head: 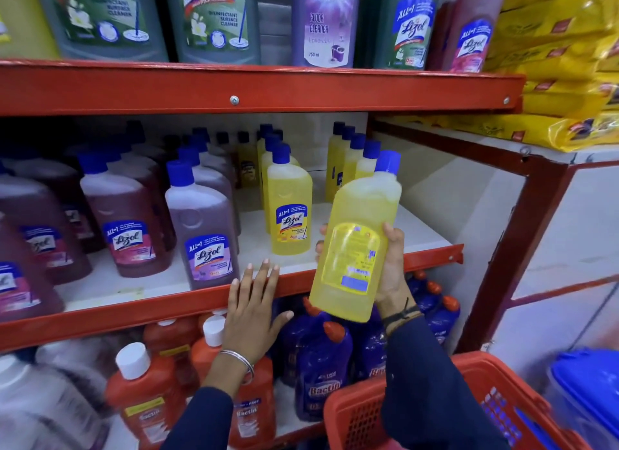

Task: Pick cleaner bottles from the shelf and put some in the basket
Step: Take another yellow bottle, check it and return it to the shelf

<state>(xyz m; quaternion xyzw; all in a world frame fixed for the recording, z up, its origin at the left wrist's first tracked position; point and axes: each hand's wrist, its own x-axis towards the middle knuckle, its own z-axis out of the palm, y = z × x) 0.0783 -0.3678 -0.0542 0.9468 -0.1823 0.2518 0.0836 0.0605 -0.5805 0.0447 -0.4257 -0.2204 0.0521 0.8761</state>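
At five o'clock, nearest the camera, the red basket [435,412] with its mesh wall hangs under the right forearm; something blue with print lies inside, too blurred to read. A blue-lidded container [589,392] sits just beside it at four o'clock.

The right hand [390,268] is wrapped around a yellow cleaner bottle [356,245], thumb on the right edge and fingertips showing past the left edge. The bottle is tilted, blue cap toward one o'clock, its back label facing the camera; the print there is too fine to read. It is held in the air in front of the middle shelf's red edge [134,312], clear of the basket.

The left hand [254,305] lies flat with fingers spread wide, holding nothing, fingertips on that red edge at seven o'clock of the held bottle. A metal bangle [239,360] circles its wrist.

Below the edge, at six to eight o'clock, stand orange bottles [144,402] and purple bottles [318,372], both labelled "Bactin".

On the middle shelf, a row of yellow bottles [289,208] stands at the centre, the front one reading "All in 1 Lizol". At nine o'clock are lavender bottles [204,231] and pink bottles [124,228] with the same "Lizol" label.

On the top shelf at twelve o'clock, a purple bottle [326,24] reads "Bactin Floor Cleaner Lavender 750 ml". Green bottles [214,20] at eleven o'clock read "Disinfectant Surface Cleaner". Yellow packets [562,64] are stacked at two o'clock.
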